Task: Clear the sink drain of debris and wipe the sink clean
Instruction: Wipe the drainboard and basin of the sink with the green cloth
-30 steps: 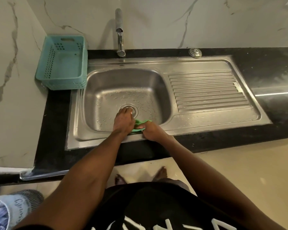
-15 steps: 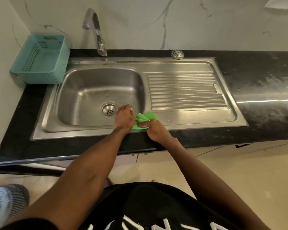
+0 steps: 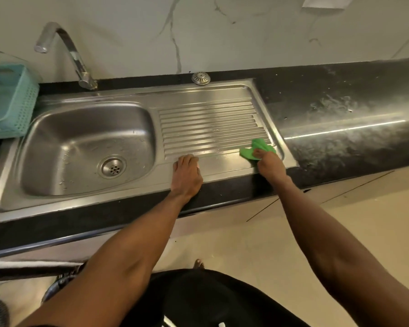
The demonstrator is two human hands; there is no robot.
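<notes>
At far left we see a teal basket (image 3: pixel 8 102) on the black tabletop (image 3: pixel 340 109), pressed against the wall; nothing shows inside it, though part is cut off by the frame. Next comes the tap (image 3: pixel 66 50), arching toward the steel sink (image 3: pixel 57 199). The bowl holds only water drops, and its drain (image 3: pixel 112 166) looks free of debris, strainer holes open. We judge the clearing step done and the wiping under way.

Our left hand (image 3: pixel 187 177) lies flat and released on the sink's front rim, between bowl and drainboard (image 3: pixel 208 128), grasping nothing; it seems to steady us. A round metal strainer cap (image 3: pixel 200 78) sits on the tabletop behind the drainboard, just beside its back edge.

Our right hand (image 3: pixel 268 162) presses a green cloth (image 3: pixel 257 149) onto the drainboard's near right corner, fingers clenched on it. The ridges run left to right, so the unwiped steel lies leftward and away from this hand, and the long axis favours strokes along the grooves. The right hand alone holds the cloth; the bowl lies well apart, nearer the left.
</notes>
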